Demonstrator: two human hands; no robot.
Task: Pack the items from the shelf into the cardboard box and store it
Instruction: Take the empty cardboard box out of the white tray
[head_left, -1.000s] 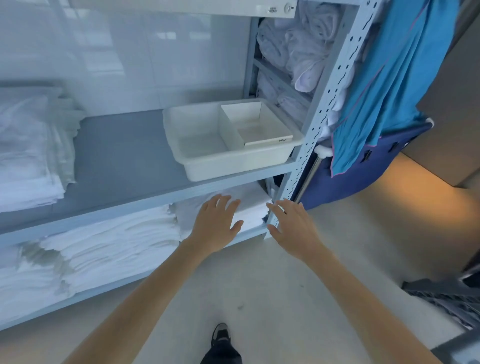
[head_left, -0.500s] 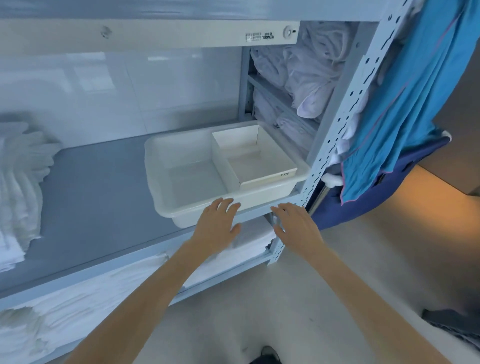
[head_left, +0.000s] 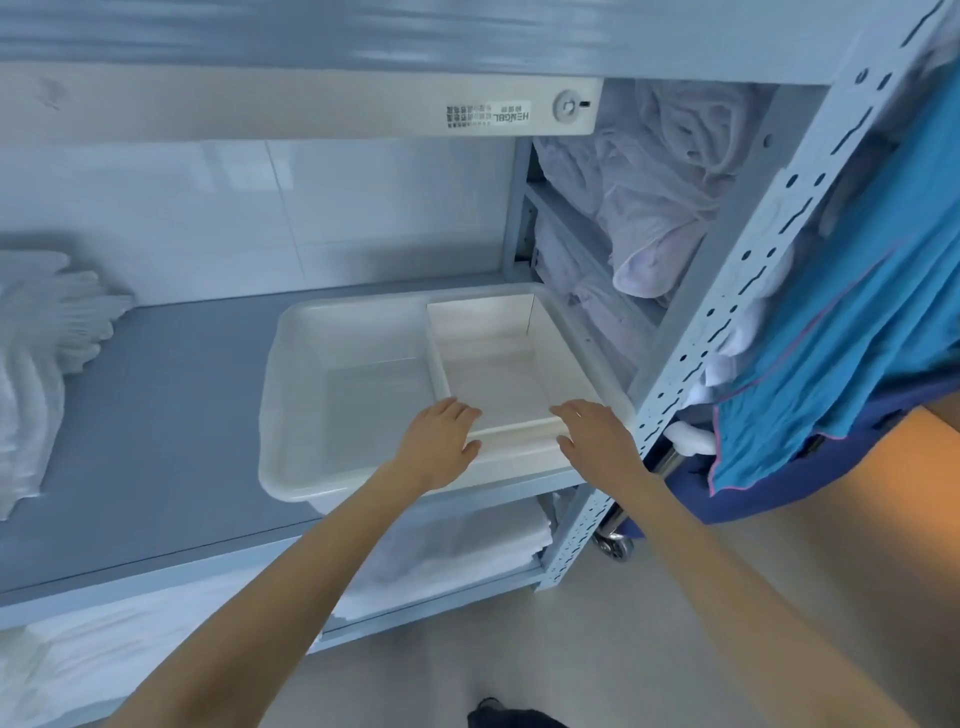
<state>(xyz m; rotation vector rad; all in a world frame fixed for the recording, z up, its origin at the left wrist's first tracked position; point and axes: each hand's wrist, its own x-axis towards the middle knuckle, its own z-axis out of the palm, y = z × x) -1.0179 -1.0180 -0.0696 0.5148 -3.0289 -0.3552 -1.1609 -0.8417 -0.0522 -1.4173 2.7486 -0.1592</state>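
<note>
Two hands closing on white cardboard box (head_left: 498, 374), sitting in right half of white plastic tub (head_left: 358, 395) on grey shelf (head_left: 156, 415). Left hand (head_left: 441, 447), at box's 7 o'clock corner, reaching with fingers loosely spread, touching near rim. Right hand (head_left: 597, 441), at 5 o'clock corner, likewise spread and not gripping. Appearing empty, open-topped, thin-walled: judging light, easily crushed. Advising hold on both side walls near front corners, lifting straight up clear of tub rim.
</note>
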